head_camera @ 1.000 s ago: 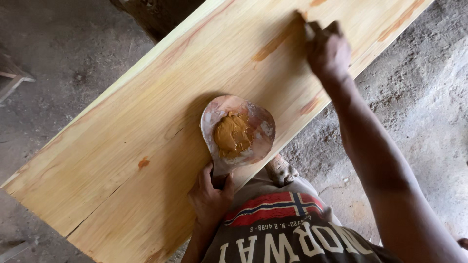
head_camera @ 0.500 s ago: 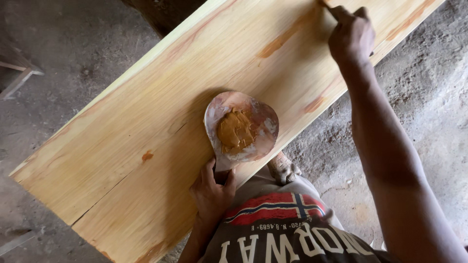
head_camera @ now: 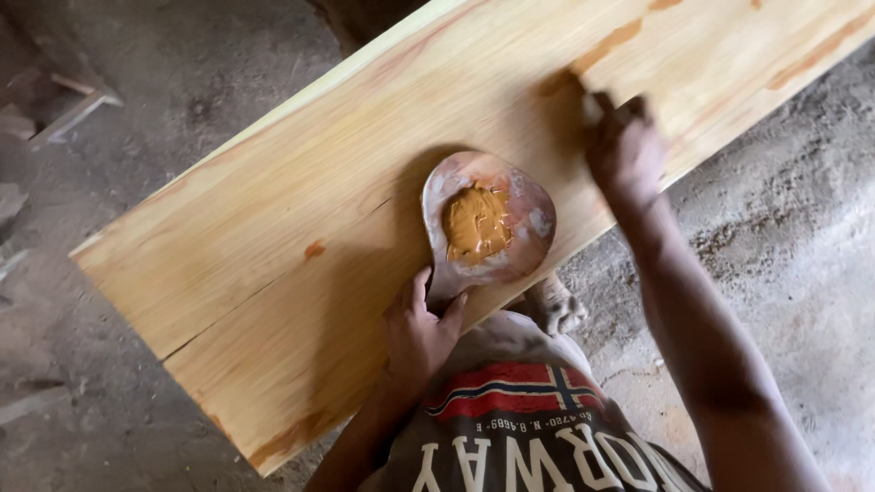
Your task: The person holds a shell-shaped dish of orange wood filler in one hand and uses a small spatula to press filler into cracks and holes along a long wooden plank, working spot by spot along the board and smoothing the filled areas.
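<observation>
Head view: the left hand (head_camera: 421, 330) is clamped on the handle of a paddle-shaped wooden palette (head_camera: 488, 223), which lies flat on the pale plank (head_camera: 273, 246) just ahead of that hand, with a mound of orange-brown filler paste (head_camera: 476, 221) on it. The right hand (head_camera: 627, 150), further along the plank, is closed around a small tool (head_camera: 591, 105); it is mostly hidden and blurred, so its kind is unclear. The person's shirt (head_camera: 529, 428) is cut off below.

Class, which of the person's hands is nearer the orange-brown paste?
Left. The left hand grips the paddle holding the paste; the right hand works farther up the plank.
</observation>
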